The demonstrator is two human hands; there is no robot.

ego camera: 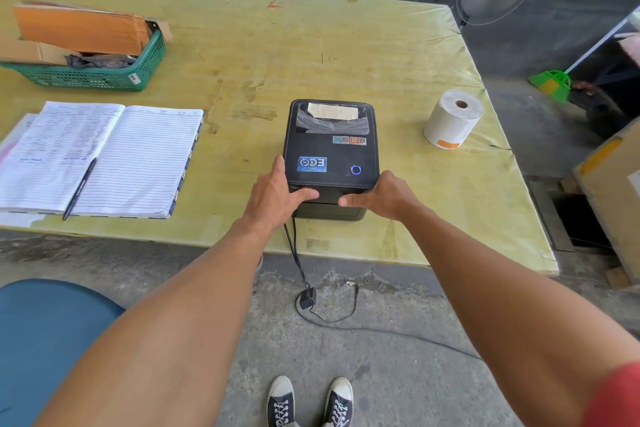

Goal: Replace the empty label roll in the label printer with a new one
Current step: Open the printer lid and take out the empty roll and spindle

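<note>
Yellow-green sheeting is covering the table (381, 45) that is filling most of the head view, with bare concrete floor running below its near edge. Near that edge a black label printer (330, 149) is sitting with its lid closed and a blue ring light glowing on top (a taped patch is showing on its clear window). Both hands are pressing against the near end of the printer: the left hand (277, 196) is wrapping the left corner, thumb lying across the front face and fingers going round the side, while the right hand (379, 196) is mirroring it at the right corner, thumb pointing inward toward the other thumb. Neither hand is closing around anything loose; they are gripping only the printer body. Well off to the right, a full white label roll (452, 120) is standing on end near the table's right edge, untouched. To the left an open notebook (104, 156) is lying flat with a pen (79, 189) resting across it, and behind it a green basket (93, 74) is holding cardboard. Black cables (296, 253) are dropping from the printer to the floor.
</note>
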